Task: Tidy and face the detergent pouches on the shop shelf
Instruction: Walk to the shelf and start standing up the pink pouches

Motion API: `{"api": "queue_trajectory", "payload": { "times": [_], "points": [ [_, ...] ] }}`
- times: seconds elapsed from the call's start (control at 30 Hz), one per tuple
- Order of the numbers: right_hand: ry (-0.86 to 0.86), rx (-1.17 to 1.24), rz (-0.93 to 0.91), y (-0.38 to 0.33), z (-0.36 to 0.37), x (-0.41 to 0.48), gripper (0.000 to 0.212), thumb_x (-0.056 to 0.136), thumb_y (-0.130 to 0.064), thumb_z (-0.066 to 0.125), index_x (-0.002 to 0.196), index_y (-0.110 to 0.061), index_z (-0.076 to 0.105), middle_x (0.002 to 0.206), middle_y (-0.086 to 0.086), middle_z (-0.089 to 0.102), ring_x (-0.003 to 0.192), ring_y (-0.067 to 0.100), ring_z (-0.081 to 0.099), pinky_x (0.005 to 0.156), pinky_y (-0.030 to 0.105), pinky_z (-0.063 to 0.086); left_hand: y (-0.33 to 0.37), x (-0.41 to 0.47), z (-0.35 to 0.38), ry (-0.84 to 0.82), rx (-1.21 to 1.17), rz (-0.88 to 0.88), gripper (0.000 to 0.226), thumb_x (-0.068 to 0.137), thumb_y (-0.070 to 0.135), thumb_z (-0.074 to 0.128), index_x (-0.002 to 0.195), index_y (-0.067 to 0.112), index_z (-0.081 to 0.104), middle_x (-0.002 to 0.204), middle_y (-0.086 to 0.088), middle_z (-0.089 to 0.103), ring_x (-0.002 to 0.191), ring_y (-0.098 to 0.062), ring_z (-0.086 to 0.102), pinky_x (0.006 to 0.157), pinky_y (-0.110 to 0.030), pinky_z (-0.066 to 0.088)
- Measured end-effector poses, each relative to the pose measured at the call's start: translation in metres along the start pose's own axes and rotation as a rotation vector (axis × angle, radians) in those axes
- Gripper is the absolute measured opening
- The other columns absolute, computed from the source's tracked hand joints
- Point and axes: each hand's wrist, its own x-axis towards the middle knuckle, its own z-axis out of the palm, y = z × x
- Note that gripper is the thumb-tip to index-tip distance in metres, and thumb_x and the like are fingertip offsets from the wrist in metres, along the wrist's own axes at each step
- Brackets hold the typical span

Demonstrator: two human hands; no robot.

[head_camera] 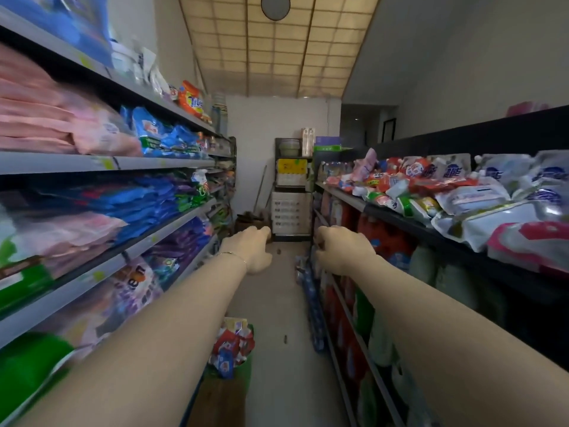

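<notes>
Our bare forearms reach forward: left hand [246, 249] loosely bent, right hand [341, 252] curled into a fist, both empty, near heaped red-and-white plastic detergent pouches [400, 183].

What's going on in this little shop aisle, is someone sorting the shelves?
A person stands in a narrow shop aisle with both arms stretched forward. The left hand and right hand are out over the aisle and seem to hold nothing; the right one's fingers look curled. On the top shelf to the right, detergent pouches lie in a loose jumble, not yet straightened. Stacked pink packs fill the shelves on the left.
</notes>
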Motion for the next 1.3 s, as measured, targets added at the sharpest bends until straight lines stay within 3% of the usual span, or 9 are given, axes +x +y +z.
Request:
{"api": "queue_trajectory", "payload": {
  "times": [0.37,0.67,1.03,1.3],
  "points": [
    [0.055,-0.038,0.047,0.042,0.054,0.210,0.028,0.092,-0.029,0.047,0.118,-0.017,0.051,0.122,0.007,0.055,0.108,0.030,0.055,0.085,0.041,0.040,-0.033,0.229,0.051,0.012,-0.021,0.082,0.044,0.091,0.032,0.051,0.132,0.022,0.041,0.129,-0.006,0.048,0.113,-0.029,0.052,0.090,-0.043,0.048],
    [0.060,-0.015,0.066,0.077,0.100,0.353,0.032,0.093,-0.031,0.048,0.122,-0.018,0.048,0.123,0.008,0.055,0.111,0.030,0.054,0.088,0.042,0.042,-0.049,0.384,0.100,-0.022,-0.006,0.116,0.045,0.091,0.034,0.050,0.134,0.023,0.040,0.129,-0.007,0.047,0.112,-0.029,0.052,0.085,-0.038,0.047],
    [0.059,-0.008,0.067,0.155,0.169,0.506,0.030,0.093,-0.031,0.048,0.119,-0.017,0.050,0.119,0.008,0.056,0.108,0.030,0.055,0.085,0.041,0.042,-0.051,0.546,0.169,-0.043,0.004,0.113,0.044,0.091,0.036,0.050,0.133,0.023,0.040,0.127,-0.007,0.047,0.111,-0.029,0.052,0.084,-0.038,0.046],
    [0.098,-0.027,0.058,0.237,0.194,0.650,0.032,0.094,-0.031,0.047,0.123,-0.016,0.049,0.125,0.008,0.055,0.112,0.030,0.054,0.083,0.040,0.043,-0.025,0.709,0.197,-0.012,-0.026,0.123,0.040,0.091,0.034,0.050,0.129,0.023,0.042,0.131,-0.006,0.047,0.116,-0.030,0.051,0.093,-0.044,0.046]
  ]
}}
